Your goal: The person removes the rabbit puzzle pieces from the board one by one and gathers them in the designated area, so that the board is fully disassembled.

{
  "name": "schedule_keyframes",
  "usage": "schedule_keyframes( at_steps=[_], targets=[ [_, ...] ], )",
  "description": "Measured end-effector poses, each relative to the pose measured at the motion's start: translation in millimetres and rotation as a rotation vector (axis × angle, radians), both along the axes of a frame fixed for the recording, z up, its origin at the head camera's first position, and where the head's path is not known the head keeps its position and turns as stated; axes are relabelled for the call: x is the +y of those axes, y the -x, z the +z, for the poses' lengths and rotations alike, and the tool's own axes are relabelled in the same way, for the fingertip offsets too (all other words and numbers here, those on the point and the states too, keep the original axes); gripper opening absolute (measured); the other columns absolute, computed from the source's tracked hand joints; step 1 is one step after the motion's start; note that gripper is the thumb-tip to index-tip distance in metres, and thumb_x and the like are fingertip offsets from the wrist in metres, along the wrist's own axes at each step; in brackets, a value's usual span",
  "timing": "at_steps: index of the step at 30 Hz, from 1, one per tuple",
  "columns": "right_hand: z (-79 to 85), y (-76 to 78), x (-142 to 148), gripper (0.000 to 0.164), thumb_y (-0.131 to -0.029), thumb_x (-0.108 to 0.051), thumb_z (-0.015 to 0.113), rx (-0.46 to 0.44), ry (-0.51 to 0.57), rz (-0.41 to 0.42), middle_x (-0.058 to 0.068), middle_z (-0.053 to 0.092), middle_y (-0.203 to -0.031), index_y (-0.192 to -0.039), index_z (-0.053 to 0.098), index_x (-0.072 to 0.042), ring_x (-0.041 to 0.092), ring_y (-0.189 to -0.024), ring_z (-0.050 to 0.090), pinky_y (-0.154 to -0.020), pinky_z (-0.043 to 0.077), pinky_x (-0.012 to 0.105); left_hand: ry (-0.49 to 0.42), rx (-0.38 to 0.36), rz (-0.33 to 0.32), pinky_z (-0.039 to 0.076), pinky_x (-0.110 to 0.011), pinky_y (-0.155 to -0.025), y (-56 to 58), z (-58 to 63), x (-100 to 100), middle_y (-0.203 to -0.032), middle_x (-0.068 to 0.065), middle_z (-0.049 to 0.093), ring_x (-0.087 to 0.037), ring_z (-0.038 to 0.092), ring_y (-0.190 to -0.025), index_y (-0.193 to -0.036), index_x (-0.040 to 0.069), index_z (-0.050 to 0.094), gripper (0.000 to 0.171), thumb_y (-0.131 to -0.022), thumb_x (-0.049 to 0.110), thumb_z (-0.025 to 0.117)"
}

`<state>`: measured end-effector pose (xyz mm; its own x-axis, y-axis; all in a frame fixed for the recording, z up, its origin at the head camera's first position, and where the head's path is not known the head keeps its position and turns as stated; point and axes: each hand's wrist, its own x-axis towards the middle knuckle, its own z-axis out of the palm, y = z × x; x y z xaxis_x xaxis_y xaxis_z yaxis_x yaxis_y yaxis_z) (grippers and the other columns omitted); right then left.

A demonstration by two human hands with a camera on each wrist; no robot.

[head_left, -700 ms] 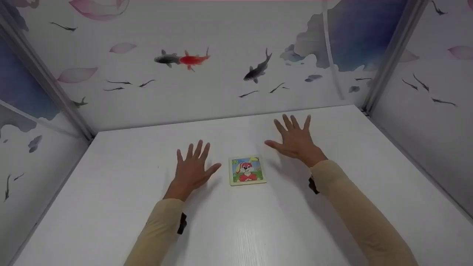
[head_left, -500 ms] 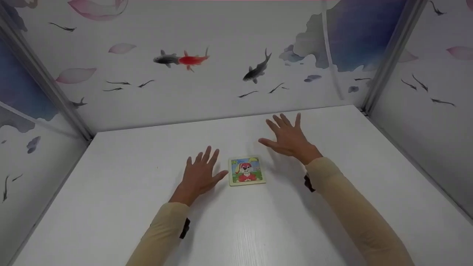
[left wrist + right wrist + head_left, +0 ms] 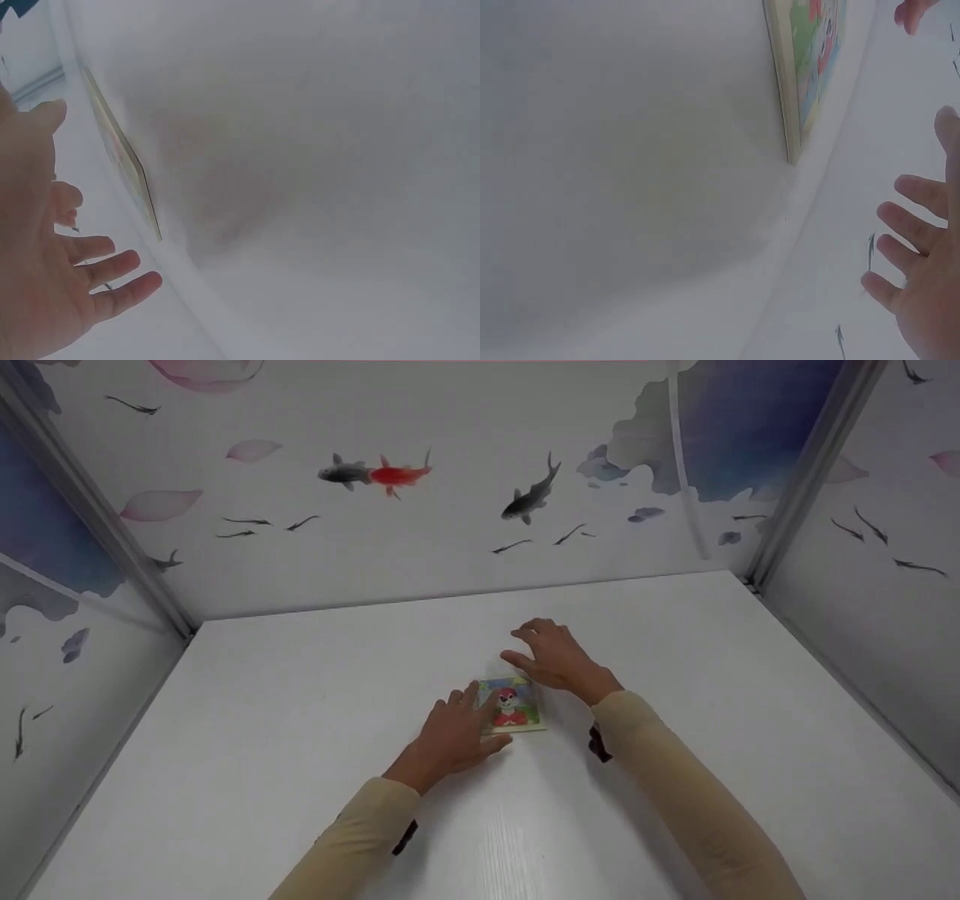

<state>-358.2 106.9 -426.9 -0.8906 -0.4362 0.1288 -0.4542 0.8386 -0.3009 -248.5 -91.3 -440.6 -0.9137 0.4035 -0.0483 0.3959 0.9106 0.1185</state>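
Note:
A small square picture puzzle (image 3: 520, 715) in a pale wooden frame, showing a cartoon animal in red, lies on the white table. My left hand (image 3: 452, 735) hovers at its left side, fingers loosely extended and overlapping its left edge in the head view. Beyond the puzzle's far right corner is my right hand (image 3: 559, 655), its fingers slightly bent and holding nothing. In the left wrist view the puzzle (image 3: 124, 154) appears edge-on below the parted fingers of the left hand (image 3: 45, 255). The right wrist view shows the puzzle (image 3: 799, 82) apart from the right hand (image 3: 930, 262).
The white table (image 3: 300, 697) is enclosed by a back wall (image 3: 450, 532) and side walls printed with fish and petals. Grey metal posts (image 3: 814, 472) stand at the back corners. Black straps (image 3: 600, 742) show at the sleeve cuffs.
Both hands have moved inward toward the puzzle, the left to the right and over its edge, the right to the left and nearer. Their spread fingers have relaxed and bent a little.

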Motion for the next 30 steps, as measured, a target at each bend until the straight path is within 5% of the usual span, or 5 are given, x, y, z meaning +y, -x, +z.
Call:
schedule_keyframes(
  at_steps=[10,17,30],
  targets=[
    [-15.0,-0.3,-15.7,0.050,-0.102,-0.037,0.058,-0.091,0.108,0.021,0.018,0.053,-0.139,-0.141,0.056,-0.006,0.035,-0.132,0.047,-0.115,0.037,0.053,0.075,-0.017,-0.117,0.036,-0.059,-0.114,0.8,-5.2,13.5,-0.164,-0.012,0.031,-0.039,0.036,-0.147,-0.159,0.019,0.028,0.077,-0.099,0.061,0.049],
    [-26.5,5.7,-24.2,0.039,-0.102,-0.022,0.060,-0.290,0.281,0.018,0.017,0.057,-0.130,-0.137,0.060,-0.006,0.032,-0.123,0.056,-0.106,0.048,0.047,0.091,-0.076,-0.098,0.032,-0.061,-0.116,2.9,-10.2,17.0,-0.167,-0.011,0.024,-0.039,0.028,-0.152,-0.161,0.019,0.024,0.078,-0.099,0.064,0.043],
    [-26.8,5.2,-24.8,0.018,-0.096,-0.013,0.066,-0.398,0.323,0.010,0.010,0.065,-0.116,-0.110,0.077,-0.011,0.022,-0.105,0.059,-0.099,0.051,0.042,0.100,-0.108,-0.073,0.031,-0.059,-0.117,4.8,-10.9,20.0,-0.167,-0.011,0.025,-0.038,0.028,-0.152,-0.159,0.019,0.028,0.077,-0.100,0.064,0.042]
  ],
)
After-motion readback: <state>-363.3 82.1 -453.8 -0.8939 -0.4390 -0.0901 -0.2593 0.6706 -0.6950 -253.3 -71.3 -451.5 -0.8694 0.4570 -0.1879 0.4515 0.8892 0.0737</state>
